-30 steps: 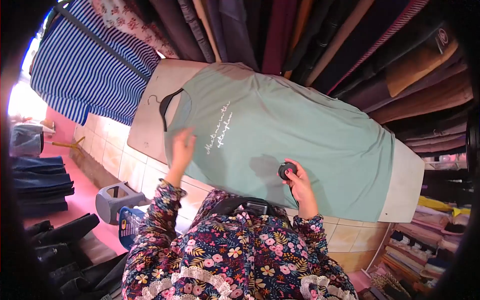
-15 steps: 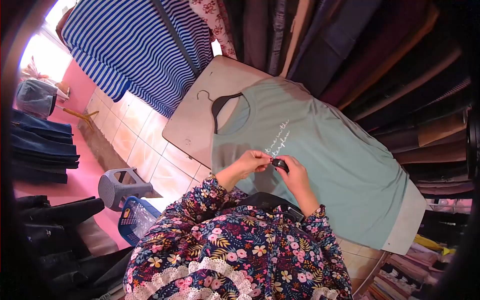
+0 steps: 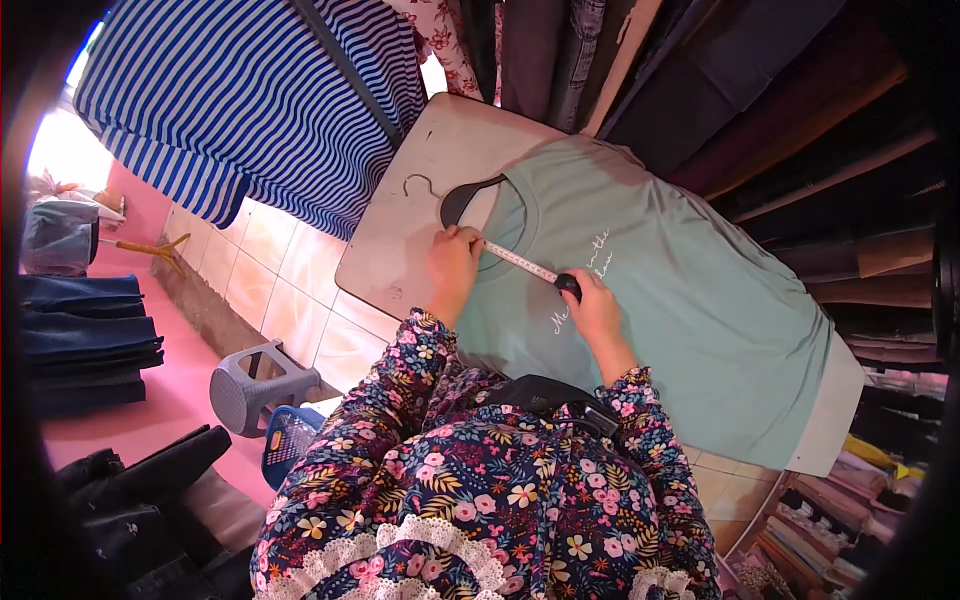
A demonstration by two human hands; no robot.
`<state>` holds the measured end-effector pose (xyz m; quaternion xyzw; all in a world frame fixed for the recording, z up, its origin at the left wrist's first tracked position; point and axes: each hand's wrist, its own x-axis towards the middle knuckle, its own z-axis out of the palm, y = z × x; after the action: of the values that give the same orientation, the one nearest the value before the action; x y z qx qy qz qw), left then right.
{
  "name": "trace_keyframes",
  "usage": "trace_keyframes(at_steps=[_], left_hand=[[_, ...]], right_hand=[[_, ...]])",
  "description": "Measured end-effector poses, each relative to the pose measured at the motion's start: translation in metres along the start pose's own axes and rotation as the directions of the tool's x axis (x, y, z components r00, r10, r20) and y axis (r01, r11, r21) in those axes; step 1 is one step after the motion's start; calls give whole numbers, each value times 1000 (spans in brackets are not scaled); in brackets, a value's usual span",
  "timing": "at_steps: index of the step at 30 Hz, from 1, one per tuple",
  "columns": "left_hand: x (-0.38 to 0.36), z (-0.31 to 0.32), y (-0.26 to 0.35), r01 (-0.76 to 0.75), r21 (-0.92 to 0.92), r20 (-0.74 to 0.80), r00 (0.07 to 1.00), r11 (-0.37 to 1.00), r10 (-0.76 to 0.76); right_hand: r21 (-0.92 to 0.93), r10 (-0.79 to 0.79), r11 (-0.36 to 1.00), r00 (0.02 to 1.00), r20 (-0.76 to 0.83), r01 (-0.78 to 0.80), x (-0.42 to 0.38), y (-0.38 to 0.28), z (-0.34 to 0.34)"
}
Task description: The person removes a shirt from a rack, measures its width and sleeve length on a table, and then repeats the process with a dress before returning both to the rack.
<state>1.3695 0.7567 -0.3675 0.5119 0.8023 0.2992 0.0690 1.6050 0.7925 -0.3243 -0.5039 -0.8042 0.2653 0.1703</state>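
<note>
A light green T-shirt (image 3: pixel 690 300) with white lettering lies spread on a pale board-like table (image 3: pixel 390 240), a black hanger (image 3: pixel 457 203) in its neck. My left hand (image 3: pixel 455 265) pinches the free end of a white measuring tape (image 3: pixel 520 263) close to the neckline. The tape runs out straight over the shirt to its black round case (image 3: pixel 568 286). My right hand (image 3: pixel 598 318) is closed round that case above the chest of the shirt, partly covering the lettering.
Striped blue and white fabric (image 3: pixel 250 100) hangs beyond the table. Dark garments (image 3: pixel 760 90) hang at the upper right. A grey stool (image 3: pixel 262 385) and a blue basket (image 3: pixel 290 440) stand on the left. Folded clothes (image 3: pixel 820 530) are stacked at the lower right.
My hands have moved apart, the left one up toward the neckline. A length of tape now stretches between them. The whole view has shifted slightly.
</note>
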Motion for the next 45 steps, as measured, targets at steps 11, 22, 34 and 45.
trace_keyframes(at_steps=[11,22,34,45], left_hand=[[-29,-6,-6,-356,265,125,934,896,335],[-43,-5,1,-398,366,227,915,841,334],[-49,-5,2,-429,330,244,899,841,363],[-48,-3,8,-405,355,251,909,842,332]], right_hand=[[-39,10,999,999,-51,-12,-3,4,11],[-89,58,994,998,-29,-60,-2,-1,8],[-51,154,986,984,-94,-160,-22,20,-19],[6,255,966,956,-145,-257,-46,51,-43]])
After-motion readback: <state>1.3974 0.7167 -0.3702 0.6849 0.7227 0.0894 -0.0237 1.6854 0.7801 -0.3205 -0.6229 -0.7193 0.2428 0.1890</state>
